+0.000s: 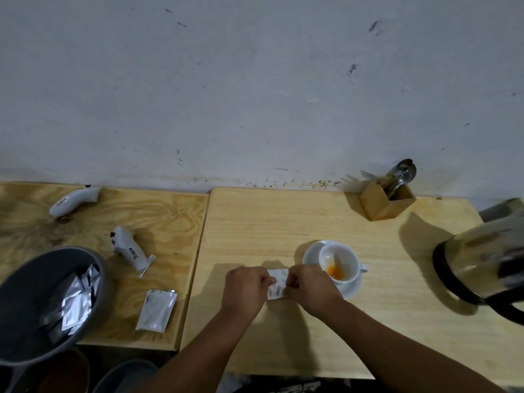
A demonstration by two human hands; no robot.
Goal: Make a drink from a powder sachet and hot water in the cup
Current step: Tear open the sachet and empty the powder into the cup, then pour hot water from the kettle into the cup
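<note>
Both hands over the near middle of the right bench; left hand and right hand each pinch the top edge of a small white sachet between thumb and fingers, knuckles turned toward each other; sachet held just above the bench top, whether torn yet I cannot tell; print on it too small to read.

White cup on a white saucer just beyond the right hand, handle to the right; orange powder or residue at the bottom of the cup, no water level to be seen.

Kettle, steel with dark trim, at the right edge of the bench, blurred; wooden cutlery box by the wall, holding a fork and spoons.

Left bench, darker plywood, butts against the right one; one silver sachet lies flat near its front edge; a grey bin at far left holds more silver sachets; two white handheld controllers and lie apart on the same bench, a thin stick beside the nearer one.

Wall behind, white and scuffed.
</note>
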